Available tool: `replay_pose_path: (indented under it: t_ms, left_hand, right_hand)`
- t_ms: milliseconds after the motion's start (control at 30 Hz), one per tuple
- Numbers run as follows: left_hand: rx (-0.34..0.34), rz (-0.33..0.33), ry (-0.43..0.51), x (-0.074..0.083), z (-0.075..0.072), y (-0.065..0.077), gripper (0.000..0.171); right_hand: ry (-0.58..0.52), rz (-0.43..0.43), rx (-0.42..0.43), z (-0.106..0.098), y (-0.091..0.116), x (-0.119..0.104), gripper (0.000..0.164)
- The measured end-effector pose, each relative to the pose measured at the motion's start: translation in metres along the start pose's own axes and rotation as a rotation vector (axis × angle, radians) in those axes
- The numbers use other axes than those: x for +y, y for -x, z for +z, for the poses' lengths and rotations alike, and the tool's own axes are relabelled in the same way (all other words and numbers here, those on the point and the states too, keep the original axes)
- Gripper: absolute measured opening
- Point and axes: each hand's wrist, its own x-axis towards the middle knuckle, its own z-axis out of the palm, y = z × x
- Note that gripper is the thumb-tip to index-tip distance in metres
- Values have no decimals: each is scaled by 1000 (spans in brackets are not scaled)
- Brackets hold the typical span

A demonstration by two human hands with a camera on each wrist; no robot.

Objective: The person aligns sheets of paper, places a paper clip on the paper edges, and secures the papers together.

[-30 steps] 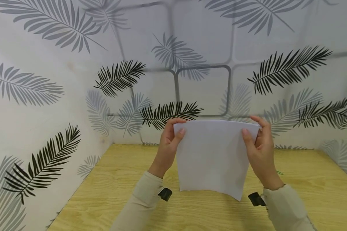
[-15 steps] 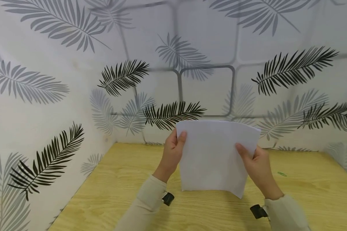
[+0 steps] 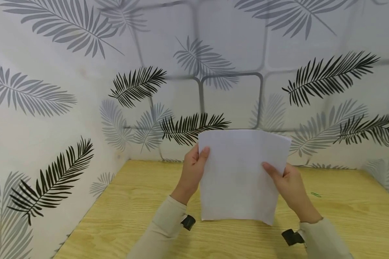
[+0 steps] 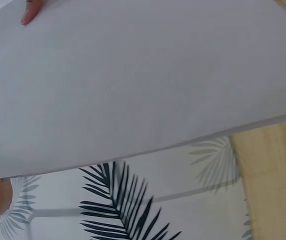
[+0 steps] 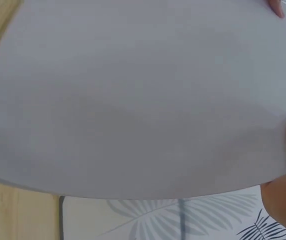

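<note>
White paper (image 3: 236, 176) stands upright over the table, facing me, its top edge slightly bowed and its lower right corner bent. My left hand (image 3: 194, 167) grips its left edge, thumb on the near face and fingers hidden behind. On the right edge, a little lower, my right hand (image 3: 288, 183) pinches it the same way, the thumb reaching farther in. Both wrist views are mostly filled by the paper's plain face (image 4: 133, 80), with fingertips showing at the borders. A green paper clip (image 3: 316, 194) lies on the table to the right of my right hand.
The light wood-grain table (image 3: 142, 194) runs back to a white wall covering (image 3: 228, 100) with black and grey leaf prints. Similar covering rises along the left side. A dark camera mount sits on each wrist.
Both hands have slid from the paper's top corners down its sides, the right one farther. The paper now stands slightly taller between them. The green paper clip has come into fuller view.
</note>
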Motion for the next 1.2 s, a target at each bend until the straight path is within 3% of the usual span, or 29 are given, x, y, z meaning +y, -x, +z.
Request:
replay_pose_path:
  t_ms: [100,233,400,500,667,867,1033,1200]
  left_hand:
    - [8,-67,11,9,1,-1,34]
    - [12,-219,34,22,2,-5,34]
    - [-42,-412,118,27,0,-8,37]
    - [-56,-524,162,17,0,-5,39]
    - [-27,-656,178,-17,2,4,41]
    - [13,-747,152,-47,3,16,39]
    - [37,-746,62,-55,-1,22,33]
    - [60,-729,43,-58,-11,24,18]
  right_hand:
    - [-65,57,-94,-10,-2,-5,28]
    - [-182,158,-226,-21,-5,-13,36]
    - [-271,373,-354,-31,-4,-13,52]
    - [-302,491,-401,-32,0,-6,56]
    - [-349,595,-442,-24,10,12,61]
    - [-347,635,-439,-11,25,30,59]
    - [-333,658,-436,-8,31,37,61]
    - [-324,675,-439,-10,33,41,62]
